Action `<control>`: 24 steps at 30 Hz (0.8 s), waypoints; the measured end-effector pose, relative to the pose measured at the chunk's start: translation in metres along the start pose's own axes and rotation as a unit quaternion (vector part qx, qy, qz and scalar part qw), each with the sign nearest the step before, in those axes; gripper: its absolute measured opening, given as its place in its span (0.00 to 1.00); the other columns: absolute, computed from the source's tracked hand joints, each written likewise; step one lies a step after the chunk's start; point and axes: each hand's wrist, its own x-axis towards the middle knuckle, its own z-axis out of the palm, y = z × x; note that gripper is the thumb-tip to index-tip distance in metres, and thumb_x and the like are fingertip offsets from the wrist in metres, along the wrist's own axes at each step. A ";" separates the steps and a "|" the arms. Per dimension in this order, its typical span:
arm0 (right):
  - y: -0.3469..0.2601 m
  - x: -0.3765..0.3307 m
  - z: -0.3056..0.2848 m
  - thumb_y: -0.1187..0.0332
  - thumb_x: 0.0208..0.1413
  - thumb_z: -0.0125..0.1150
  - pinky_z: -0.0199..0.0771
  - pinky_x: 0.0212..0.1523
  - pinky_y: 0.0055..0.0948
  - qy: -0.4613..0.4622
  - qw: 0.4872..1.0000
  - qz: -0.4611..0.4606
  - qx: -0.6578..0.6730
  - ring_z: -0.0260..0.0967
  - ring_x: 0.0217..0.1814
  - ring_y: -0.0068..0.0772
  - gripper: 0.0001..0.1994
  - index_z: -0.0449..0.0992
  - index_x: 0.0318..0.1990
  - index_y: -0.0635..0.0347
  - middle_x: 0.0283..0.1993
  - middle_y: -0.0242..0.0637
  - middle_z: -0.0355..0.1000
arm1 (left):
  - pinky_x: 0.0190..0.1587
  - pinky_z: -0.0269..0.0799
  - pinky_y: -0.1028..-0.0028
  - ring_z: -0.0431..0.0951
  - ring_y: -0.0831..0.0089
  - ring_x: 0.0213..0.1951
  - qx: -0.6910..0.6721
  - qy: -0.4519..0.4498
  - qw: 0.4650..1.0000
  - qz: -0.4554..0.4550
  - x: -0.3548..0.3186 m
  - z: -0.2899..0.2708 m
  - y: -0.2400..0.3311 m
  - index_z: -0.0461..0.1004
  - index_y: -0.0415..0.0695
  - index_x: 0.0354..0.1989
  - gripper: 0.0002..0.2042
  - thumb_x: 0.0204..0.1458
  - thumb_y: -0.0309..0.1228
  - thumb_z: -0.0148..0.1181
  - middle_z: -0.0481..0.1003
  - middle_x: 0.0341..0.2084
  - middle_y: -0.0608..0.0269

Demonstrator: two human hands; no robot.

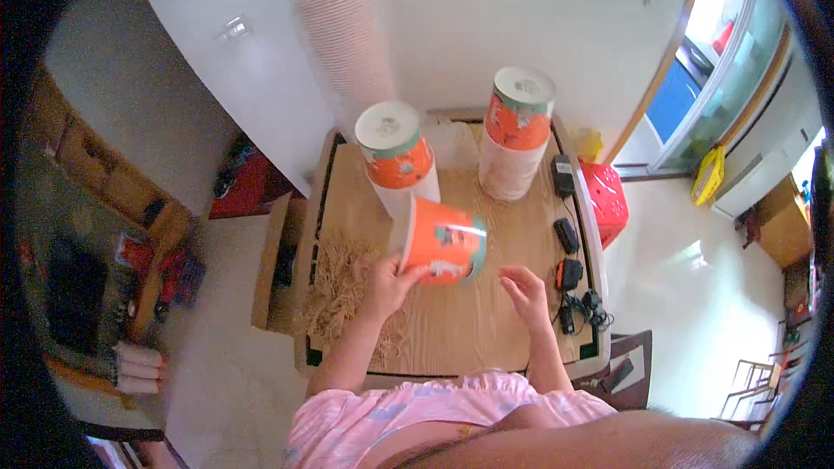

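Nearest, right hand (525,288) hovers over the wooden surface (452,330), fingers loosely spread, holding nothing. Left hand (391,282) is clamped on the orange paper cup (443,241), tilted on its side just above the surface. Left of cup: heap of pale shavings (343,282). Beyond cup: two cup stacks (395,156) (514,132). Right of cup: black adapters (569,252).

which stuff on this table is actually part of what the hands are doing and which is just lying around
In use:
- orange paper tub, held by the left hand
- right hand, open beside it
- two stacks of orange tubs
- straw-like shreds

Lying about:
- black chargers and cables
- red basket
- tall pale stack of cups
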 end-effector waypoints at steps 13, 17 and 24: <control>-0.020 -0.057 -0.003 0.78 0.49 0.54 0.67 0.39 0.21 -0.047 0.995 -0.080 -0.044 0.68 0.37 0.25 0.07 0.72 0.37 0.63 0.34 0.36 0.70 | 0.36 0.69 0.58 0.75 0.53 0.32 0.488 -0.291 0.820 0.070 -0.109 0.091 -0.122 0.70 0.49 0.44 0.15 0.45 0.33 0.50 0.74 0.29 0.51; 0.000 -0.064 -0.017 0.78 0.47 0.55 0.68 0.38 0.22 -0.030 0.994 -0.064 -0.087 0.68 0.36 0.26 0.08 0.73 0.37 0.62 0.35 0.37 0.70 | 0.36 0.66 0.58 0.75 0.58 0.29 0.437 -0.193 0.871 0.115 -0.122 0.109 -0.154 0.74 0.44 0.31 0.10 0.45 0.34 0.49 0.74 0.23 0.53; 0.032 -0.072 -0.005 0.71 0.46 0.59 0.67 0.41 0.30 -0.054 0.993 -0.041 -0.093 0.68 0.40 0.37 0.11 0.72 0.39 0.58 0.36 0.41 0.69 | 0.51 0.58 0.57 0.72 0.63 0.38 0.278 -0.110 0.953 0.048 -0.132 0.111 -0.199 0.72 0.47 0.39 0.14 0.43 0.34 0.55 0.74 0.32 0.59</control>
